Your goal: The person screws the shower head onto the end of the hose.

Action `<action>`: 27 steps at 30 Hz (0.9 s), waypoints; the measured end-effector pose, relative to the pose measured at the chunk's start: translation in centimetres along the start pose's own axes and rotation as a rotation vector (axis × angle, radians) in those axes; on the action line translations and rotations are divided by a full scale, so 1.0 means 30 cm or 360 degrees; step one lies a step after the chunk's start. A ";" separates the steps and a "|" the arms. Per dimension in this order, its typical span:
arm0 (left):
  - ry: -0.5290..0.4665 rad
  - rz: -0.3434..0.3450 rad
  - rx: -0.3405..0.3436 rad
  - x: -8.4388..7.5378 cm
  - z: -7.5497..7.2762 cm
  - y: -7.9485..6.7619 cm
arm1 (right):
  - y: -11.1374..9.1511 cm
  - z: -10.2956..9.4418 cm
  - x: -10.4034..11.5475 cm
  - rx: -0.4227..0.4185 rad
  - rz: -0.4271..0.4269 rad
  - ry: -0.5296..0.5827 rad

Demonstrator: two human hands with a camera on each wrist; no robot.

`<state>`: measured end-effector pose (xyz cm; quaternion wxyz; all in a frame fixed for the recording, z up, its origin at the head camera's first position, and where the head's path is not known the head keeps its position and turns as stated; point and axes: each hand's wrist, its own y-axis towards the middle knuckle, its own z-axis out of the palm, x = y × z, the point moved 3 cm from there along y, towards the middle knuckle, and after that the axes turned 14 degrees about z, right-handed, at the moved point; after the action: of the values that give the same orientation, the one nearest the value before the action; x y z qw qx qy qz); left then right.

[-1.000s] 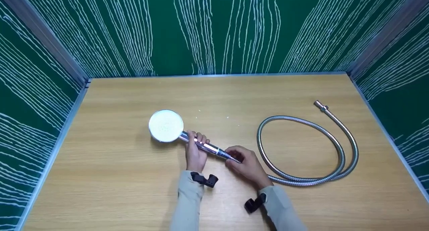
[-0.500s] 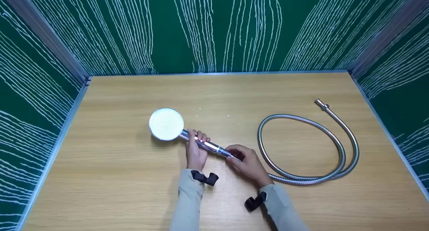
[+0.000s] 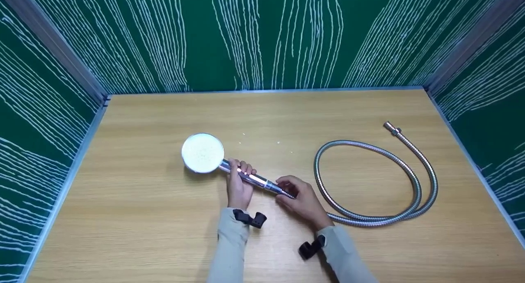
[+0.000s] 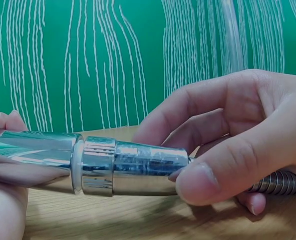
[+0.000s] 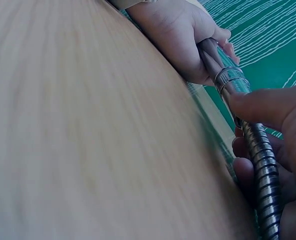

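Observation:
A chrome hand shower point(image 3: 202, 153) lies aslant over the table, its round white face turned up at the left. My left hand point(image 3: 240, 188) grips its handle, thumb across the top. At the handle's lower end sits the tapered connector nut point(image 4: 150, 162) of a metal shower hose point(image 3: 345, 142), with a thin white ring point(image 4: 77, 166) showing between handle and nut. The right hand point(image 3: 302, 201) pinches the narrow end of that nut, thumb point(image 4: 198, 185) in front. In the right wrist view, the ribbed hose point(image 5: 266, 175) runs back under the right palm.
The hose loops on the wooden table point(image 3: 143, 217) to the right, and its free end with a hex nut point(image 3: 396, 131) points to the back. A few white specks point(image 3: 278, 142) lie beyond the hands. Green walls point(image 3: 209, 41) with white streaks enclose the back and sides.

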<state>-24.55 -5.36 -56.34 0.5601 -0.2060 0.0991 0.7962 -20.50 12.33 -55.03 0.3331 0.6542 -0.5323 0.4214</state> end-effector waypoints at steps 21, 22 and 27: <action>0.0003 0.0017 0.0058 -0.002 -0.005 -0.003 | -0.043 -0.014 0.117 -0.0022 -0.0095 0.0011; 0.0002 0.0016 0.0058 -0.002 -0.004 -0.003 | -0.044 -0.015 0.120 -0.0026 -0.0099 0.0010; -0.0004 0.0013 0.0046 -0.003 0.001 -0.002 | -0.042 -0.016 0.118 -0.0020 -0.0081 0.0005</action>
<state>-24.48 -5.41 -56.28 0.5600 -0.1965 0.1108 0.7972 -19.10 11.54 -51.59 0.3486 0.6649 -0.5176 0.4104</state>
